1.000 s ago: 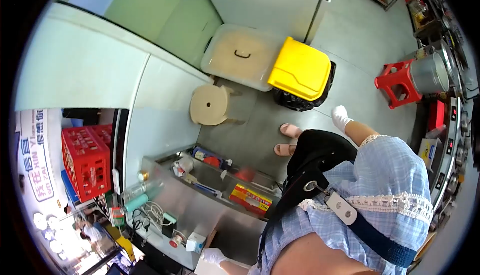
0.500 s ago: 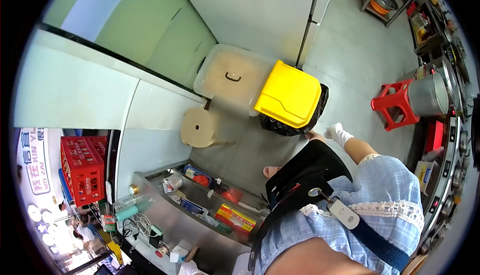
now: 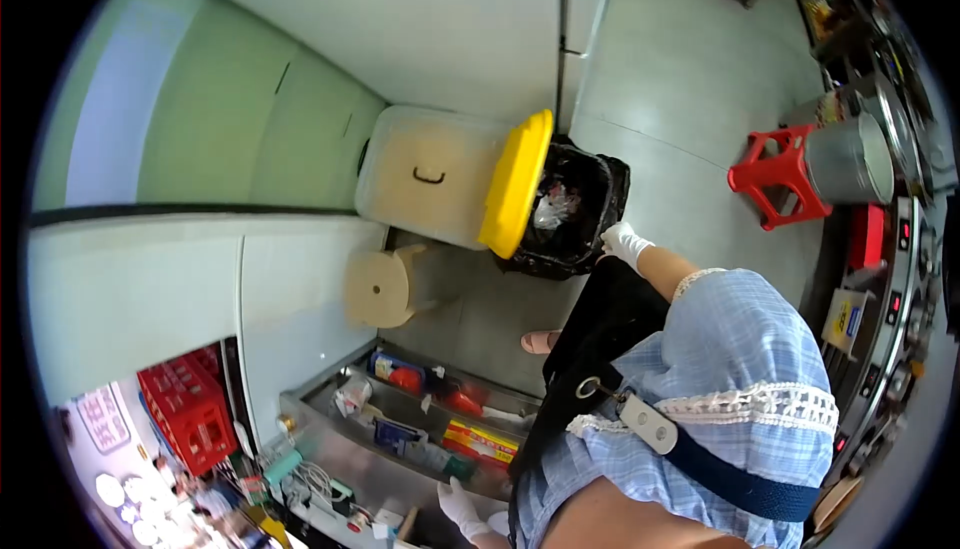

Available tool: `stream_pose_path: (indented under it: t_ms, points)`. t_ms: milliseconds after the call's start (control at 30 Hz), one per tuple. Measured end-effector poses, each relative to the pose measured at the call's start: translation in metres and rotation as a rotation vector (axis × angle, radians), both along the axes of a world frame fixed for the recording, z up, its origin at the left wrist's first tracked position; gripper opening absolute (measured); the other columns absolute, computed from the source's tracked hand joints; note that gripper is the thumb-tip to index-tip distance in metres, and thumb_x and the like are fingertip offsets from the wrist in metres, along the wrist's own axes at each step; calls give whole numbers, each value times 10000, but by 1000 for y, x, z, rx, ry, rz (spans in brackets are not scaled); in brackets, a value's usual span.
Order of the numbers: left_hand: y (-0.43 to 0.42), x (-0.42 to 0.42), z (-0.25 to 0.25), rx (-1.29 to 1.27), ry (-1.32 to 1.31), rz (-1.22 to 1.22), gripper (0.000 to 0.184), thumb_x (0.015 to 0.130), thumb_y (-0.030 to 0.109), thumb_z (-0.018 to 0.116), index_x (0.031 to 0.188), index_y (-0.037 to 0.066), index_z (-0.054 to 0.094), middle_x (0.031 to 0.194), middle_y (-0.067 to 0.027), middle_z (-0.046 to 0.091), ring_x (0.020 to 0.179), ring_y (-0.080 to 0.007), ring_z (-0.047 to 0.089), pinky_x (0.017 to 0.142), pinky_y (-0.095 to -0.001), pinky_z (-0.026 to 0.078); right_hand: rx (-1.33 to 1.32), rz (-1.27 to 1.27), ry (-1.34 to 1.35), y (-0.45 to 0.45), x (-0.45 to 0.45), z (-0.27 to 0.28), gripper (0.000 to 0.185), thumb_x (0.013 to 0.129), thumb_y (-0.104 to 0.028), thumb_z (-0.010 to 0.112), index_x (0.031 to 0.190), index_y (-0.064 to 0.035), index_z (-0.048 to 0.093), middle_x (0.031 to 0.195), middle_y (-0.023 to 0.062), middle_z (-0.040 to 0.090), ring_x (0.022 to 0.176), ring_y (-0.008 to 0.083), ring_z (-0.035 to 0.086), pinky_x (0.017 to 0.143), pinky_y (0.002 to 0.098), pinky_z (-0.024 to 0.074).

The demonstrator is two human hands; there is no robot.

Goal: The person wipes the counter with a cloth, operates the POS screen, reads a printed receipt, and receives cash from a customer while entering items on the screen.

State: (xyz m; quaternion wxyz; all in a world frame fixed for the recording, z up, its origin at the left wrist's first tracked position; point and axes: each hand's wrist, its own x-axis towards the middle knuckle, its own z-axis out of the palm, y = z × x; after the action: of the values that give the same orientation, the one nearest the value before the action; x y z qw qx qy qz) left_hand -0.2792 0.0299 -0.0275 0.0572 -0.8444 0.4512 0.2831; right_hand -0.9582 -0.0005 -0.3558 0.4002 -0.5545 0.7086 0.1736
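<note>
Your left hand (image 3: 459, 510) and right hand (image 3: 626, 246) sit apart, grips unclear, the right at the central bin (image 3: 617, 187), whose yellow lid (image 3: 518, 185) has swung open.

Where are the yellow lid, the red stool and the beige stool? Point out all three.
Yellow lid (image 3: 518, 184): head view, middle of its raised panel.
Red stool (image 3: 797, 167): head view, side of its frame.
Beige stool (image 3: 389, 292): head view, seat, beside its small hole.
</note>
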Motion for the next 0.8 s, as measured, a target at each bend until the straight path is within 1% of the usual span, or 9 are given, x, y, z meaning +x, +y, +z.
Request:
stream_pose_path:
  t_ms: [33, 100, 133, 267, 333, 500, 533, 667, 800]
  points:
    - [3, -2, -10, -54, 25, -34, 528, 921, 288, 586, 1260, -111, 516, 1232, -268, 591, 1172, -371, 559, 995, -373, 430, 0, 30, -10, -13, 7, 29, 166, 929, -246, 545, 1011, -164, 664, 975, -24, 701, 877, 216, 680, 743, 341, 536]
    - [9, -10, -25, -156, 64, -46, 524, 923, 282, 586, 1280, -93, 513, 1261, -261, 578, 1180, -363, 557, 999, -364, 423, 45, -1721, -555, -36, 20, 67, 264, 918, -302, 611, 1035, -68, 646, 978, 69, 693, 843, 238, 677, 719, 423, 531]
    - [6, -27, -18, -152, 92, -21, 535, 920, 289, 587, 1291, -88, 506, 1268, -253, 577, 1184, -364, 553, 1004, -369, 419, 32, -1753, -533, -52, 21, 82, 288, 882, -286, 664, 1012, -30, 639, 953, 113, 696, 825, 276, 676, 698, 443, 529]
    - [9, -41, -19, -161, 101, -8, 529, 917, 292, 586, 1294, -71, 513, 1259, -252, 582, 1178, -368, 555, 993, -376, 426, -88, -1600, -349, -63, 26, 61, 289, 900, -320, 605, 950, -41, 659, 878, 124, 696, 793, 251, 679, 644, 392, 542]
    - [7, -49, -13, -171, 89, 13, 526, 917, 293, 585, 1296, -65, 515, 1258, -250, 583, 1175, -367, 557, 988, -375, 430, -109, 52, 314, -50, 14, -121, 275, 851, -333, 635, 954, -98, 733, 978, 115, 705, 926, 250, 669, 700, 386, 533]
    - [-16, -59, 0, -564, 151, 120, 505, 919, 275, 578, 1302, -50, 520, 1260, -226, 589, 1144, -330, 584, 976, -371, 439, -272, 613, 151, -63, 79, 54, 207, 825, -262, 601, 799, -110, 738, 828, 111, 713, 825, 301, 690, 744, 402, 536]
    - [-30, -78, 27, -619, 179, 218, 469, 918, 242, 576, 1285, -45, 533, 1252, -217, 593, 1144, -328, 582, 982, -370, 436, -106, -62, -62, -68, 91, 11, 219, 816, -248, 591, 802, -90, 741, 827, 125, 716, 815, 305, 700, 724, 435, 545]
    - [-49, -54, 10, -976, 97, 269, 428, 903, 238, 622, 1248, -9, 570, 1237, -202, 601, 1142, -341, 578, 990, -384, 448, 224, -629, -680, -84, 133, -4, 170, 875, -177, 577, 1000, -79, 638, 778, 107, 664, 572, 240, 651, 475, 354, 512]
    - [-65, -35, 32, -1009, 128, 346, 511, 893, 274, 647, 1299, -9, 522, 1236, -214, 594, 1145, -361, 569, 982, -396, 445, 132, -414, -564, -110, 246, 113, 196, 918, -149, 535, 1054, -15, 583, 773, 108, 627, 549, 217, 623, 473, 305, 494]
